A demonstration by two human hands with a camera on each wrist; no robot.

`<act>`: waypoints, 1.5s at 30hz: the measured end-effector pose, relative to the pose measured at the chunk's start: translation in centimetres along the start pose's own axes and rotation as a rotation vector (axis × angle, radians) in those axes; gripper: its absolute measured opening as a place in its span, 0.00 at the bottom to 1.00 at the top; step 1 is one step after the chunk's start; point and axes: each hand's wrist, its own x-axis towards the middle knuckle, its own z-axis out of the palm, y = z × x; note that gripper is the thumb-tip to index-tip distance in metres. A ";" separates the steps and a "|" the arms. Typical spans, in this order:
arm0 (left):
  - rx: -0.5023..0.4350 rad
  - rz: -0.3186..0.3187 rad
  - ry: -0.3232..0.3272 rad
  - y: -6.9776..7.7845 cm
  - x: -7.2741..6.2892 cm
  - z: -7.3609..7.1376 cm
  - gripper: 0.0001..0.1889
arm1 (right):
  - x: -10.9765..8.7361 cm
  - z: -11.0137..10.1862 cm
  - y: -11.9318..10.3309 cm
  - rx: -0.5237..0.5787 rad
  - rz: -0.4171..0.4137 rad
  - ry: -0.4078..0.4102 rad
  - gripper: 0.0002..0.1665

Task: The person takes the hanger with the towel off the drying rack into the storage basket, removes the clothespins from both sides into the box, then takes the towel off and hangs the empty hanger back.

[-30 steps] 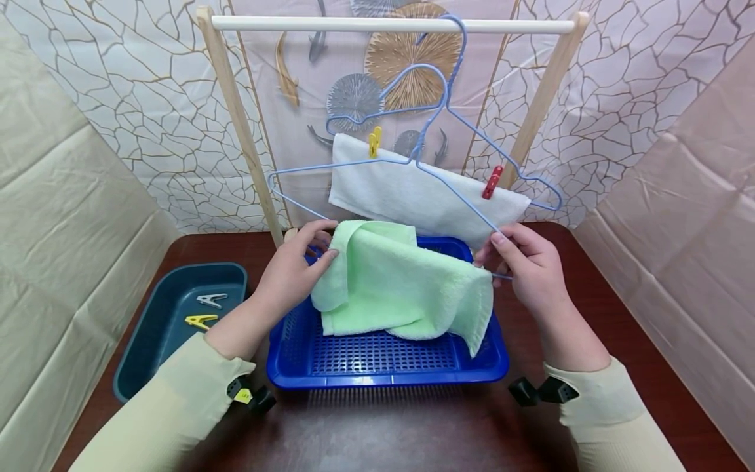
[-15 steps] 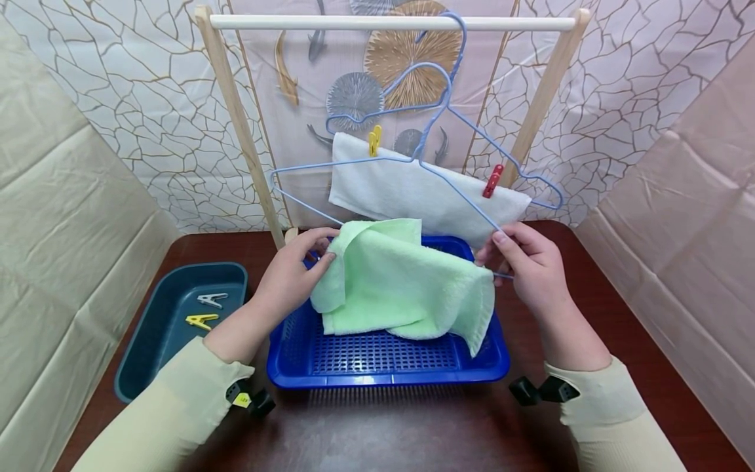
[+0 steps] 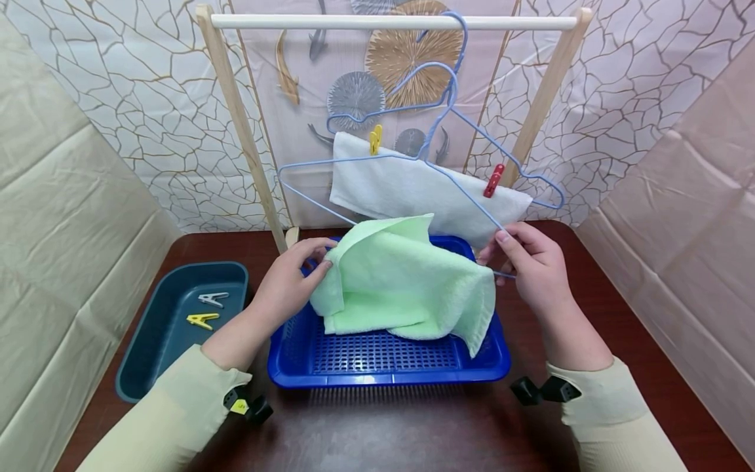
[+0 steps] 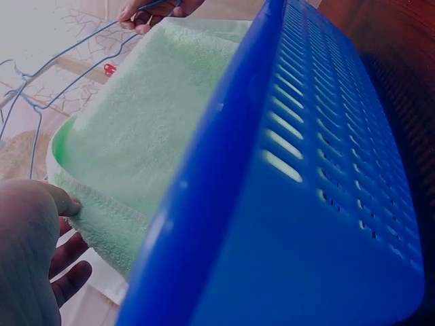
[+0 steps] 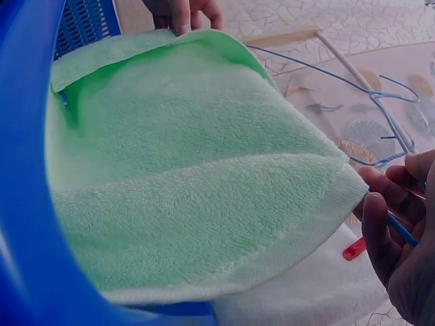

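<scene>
A light green towel (image 3: 401,282) is draped through a blue wire hanger (image 3: 423,151) over the blue basket. With thumb and fingers my left hand (image 3: 289,278) pinches the towel's folded left edge; in the left wrist view the thumb (image 4: 64,202) lies on the cloth. My right hand (image 3: 533,265) grips the hanger near its right end, where the sloping arm meets the lower bar. The towel's right edge lies beside those fingers. Cloth hides most of the hanger's lower bar.
Behind, a white towel (image 3: 383,190) hangs from another blue hanger (image 3: 463,42) on the rack's white rod (image 3: 330,22), with yellow (image 3: 375,139) and red (image 3: 494,181) clothespins. A perforated basket (image 3: 389,379) stands below. At left, a dark tray (image 3: 124,373) holds grey (image 3: 213,299) and yellow (image 3: 202,321) clothespins.
The held hanger has shifted slightly right. The green towel's top corner has moved up and right, its left fold spreading wider. My left hand has drifted slightly down and left.
</scene>
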 end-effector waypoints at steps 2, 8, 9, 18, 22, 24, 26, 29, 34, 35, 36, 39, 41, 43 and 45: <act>0.002 -0.006 -0.002 -0.1 -0.1 0.0 0.16 | 0.0 0.0 0.0 0.002 0.004 0.004 0.18; 0.009 -0.022 -0.014 -0.3 -0.2 0.0 0.16 | 0.0 -0.2 0.1 -0.004 0.015 0.013 0.16; 0.009 -0.025 -0.017 -0.3 -0.3 0.0 0.16 | 0.0 -0.2 0.1 0.001 0.019 0.013 0.16; 0.004 -0.025 -0.032 -0.5 -0.5 0.0 0.16 | 0.0 -0.3 0.2 0.005 0.031 0.016 0.19; 0.008 -0.042 -0.043 -0.5 -0.6 0.0 0.16 | 0.0 -0.4 0.3 -0.031 0.028 0.022 0.18; 0.012 -0.056 -0.051 -0.5 -0.7 0.0 0.16 | 0.0 -0.4 0.3 -0.042 0.028 0.025 0.18; 0.015 -0.065 -0.061 -0.5 -0.7 0.0 0.16 | 0.0 -0.5 0.3 -0.051 0.028 0.026 0.18; 0.020 -0.069 -0.074 -0.6 -0.8 0.0 0.17 | 0.0 -0.5 0.3 -0.069 0.026 0.031 0.16; 0.020 -0.068 -0.091 -0.8 -0.8 0.2 0.18 | -0.1 -0.6 0.4 -0.080 0.028 0.034 0.13; 0.020 -0.069 -0.094 -0.8 -0.8 0.3 0.18 | -0.1 -0.6 0.4 -0.073 0.031 0.034 0.13; 0.021 -0.070 -0.096 -0.8 -0.8 0.3 0.19 | -0.1 -0.7 0.4 -0.070 0.033 0.034 0.13; 0.015 -0.072 -0.107 -0.9 -0.8 0.5 0.19 | -0.1 -0.7 0.5 -0.052 0.040 0.032 0.13; 0.013 -0.074 -0.116 -0.9 -0.8 0.6 0.19 | -0.1 -0.8 0.6 -0.045 0.042 0.033 0.12; 0.007 -0.071 -0.124 -1.0 -0.8 0.7 0.19 | -0.1 -0.8 0.7 -0.046 0.041 0.034 0.12; 0.013 -0.072 -0.129 -1.2 -0.8 0.9 0.19 | -0.1 -0.9 0.9 -0.060 0.037 0.036 0.12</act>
